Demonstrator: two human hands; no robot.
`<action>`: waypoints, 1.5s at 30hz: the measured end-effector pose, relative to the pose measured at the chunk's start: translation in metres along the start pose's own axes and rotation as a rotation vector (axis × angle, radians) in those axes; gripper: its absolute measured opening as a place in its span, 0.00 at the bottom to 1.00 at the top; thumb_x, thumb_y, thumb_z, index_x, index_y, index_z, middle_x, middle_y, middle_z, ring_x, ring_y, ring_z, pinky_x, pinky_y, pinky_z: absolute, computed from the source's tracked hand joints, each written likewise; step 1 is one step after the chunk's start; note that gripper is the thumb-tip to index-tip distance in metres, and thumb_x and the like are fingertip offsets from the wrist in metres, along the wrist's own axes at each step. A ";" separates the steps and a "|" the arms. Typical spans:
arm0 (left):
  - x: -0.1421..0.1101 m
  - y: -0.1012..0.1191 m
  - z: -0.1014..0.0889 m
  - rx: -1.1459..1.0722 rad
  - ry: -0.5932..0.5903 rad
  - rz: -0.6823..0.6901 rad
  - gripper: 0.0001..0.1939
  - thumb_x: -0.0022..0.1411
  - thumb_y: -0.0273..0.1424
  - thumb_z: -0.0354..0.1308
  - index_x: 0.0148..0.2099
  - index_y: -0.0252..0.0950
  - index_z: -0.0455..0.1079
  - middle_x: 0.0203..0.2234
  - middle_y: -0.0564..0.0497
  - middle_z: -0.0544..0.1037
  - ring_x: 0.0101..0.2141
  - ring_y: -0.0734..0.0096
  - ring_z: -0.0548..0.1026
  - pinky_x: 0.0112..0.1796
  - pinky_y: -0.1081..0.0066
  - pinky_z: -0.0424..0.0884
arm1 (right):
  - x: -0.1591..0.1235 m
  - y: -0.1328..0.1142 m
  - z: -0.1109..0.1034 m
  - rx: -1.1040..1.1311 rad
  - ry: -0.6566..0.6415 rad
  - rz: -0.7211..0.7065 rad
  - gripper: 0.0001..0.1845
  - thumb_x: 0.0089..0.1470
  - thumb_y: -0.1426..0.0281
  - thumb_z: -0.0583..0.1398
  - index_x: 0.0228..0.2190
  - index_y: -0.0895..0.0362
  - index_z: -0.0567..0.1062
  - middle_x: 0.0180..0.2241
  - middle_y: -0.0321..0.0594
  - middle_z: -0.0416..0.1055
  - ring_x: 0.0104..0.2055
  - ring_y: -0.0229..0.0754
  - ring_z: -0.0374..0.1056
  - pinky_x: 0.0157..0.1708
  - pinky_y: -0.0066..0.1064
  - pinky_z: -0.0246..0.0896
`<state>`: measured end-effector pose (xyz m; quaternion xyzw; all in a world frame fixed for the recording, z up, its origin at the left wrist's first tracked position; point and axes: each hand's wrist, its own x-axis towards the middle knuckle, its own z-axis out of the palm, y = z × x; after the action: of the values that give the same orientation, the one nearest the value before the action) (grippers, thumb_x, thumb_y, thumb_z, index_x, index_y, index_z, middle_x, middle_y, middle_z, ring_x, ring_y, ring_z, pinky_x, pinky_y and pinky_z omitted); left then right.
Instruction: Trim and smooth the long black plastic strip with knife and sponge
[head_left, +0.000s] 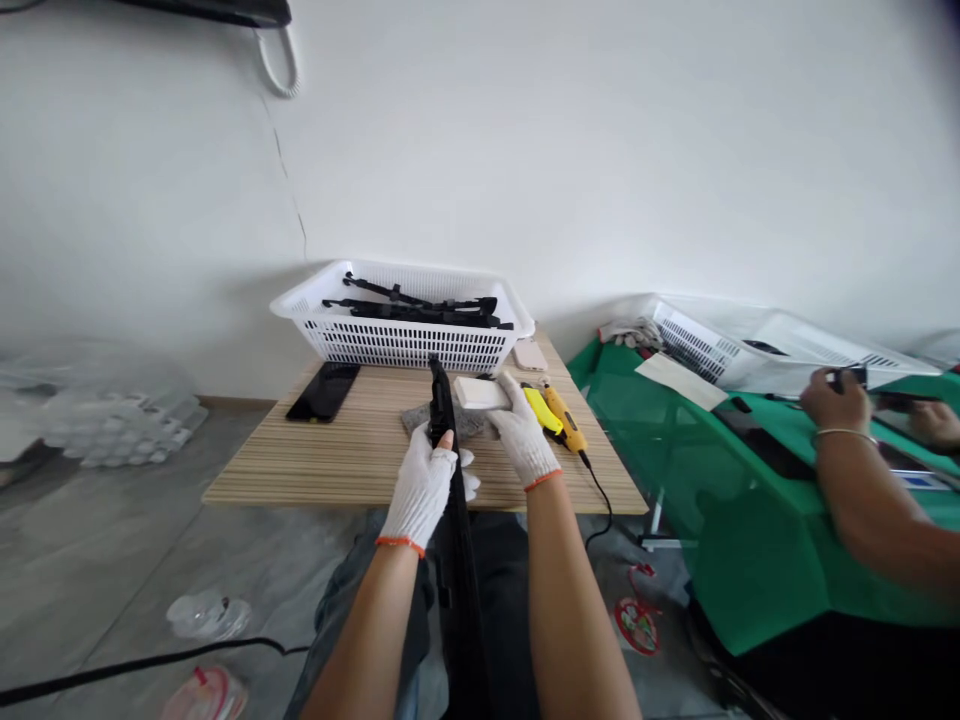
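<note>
My left hand (422, 487), in a white knit glove with an orange cuff, is closed around a long black plastic part (459, 545). The part's narrow end points up over the table and its lower end runs down past my lap. My right hand (523, 430), gloved the same way, has its fingers on the right end of a white rectangular pad or block (480, 393). Its grip appears closed on that end. Under and beside the black part lies a grey cloth-like piece (469, 424). Just right of my right hand are a yellow cutter (543, 410) and a corded yellow tool (568, 420).
A white plastic basket (405, 345) with several long black parts (420, 308) stands at the table's back. A black phone (324, 391) lies left, a pale phone (529, 355) right. A co-worker's arm (862, 480) reaches over the green table (637, 400) at right.
</note>
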<state>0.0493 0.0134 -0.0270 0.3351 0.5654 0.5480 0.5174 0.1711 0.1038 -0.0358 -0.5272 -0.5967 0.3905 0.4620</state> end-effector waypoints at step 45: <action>0.001 0.004 -0.005 -0.056 -0.146 -0.044 0.24 0.59 0.45 0.60 0.54 0.41 0.62 0.21 0.58 0.71 0.13 0.75 0.68 0.15 0.74 0.67 | 0.012 0.001 0.025 0.545 0.085 0.046 0.12 0.41 0.66 0.58 0.30 0.56 0.77 0.35 0.37 0.77 0.43 0.44 0.70 0.47 0.35 0.66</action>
<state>0.0436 0.0132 -0.0243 0.3472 0.5179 0.5260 0.5784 0.1469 0.1160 -0.0423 -0.4129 -0.4377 0.5247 0.6022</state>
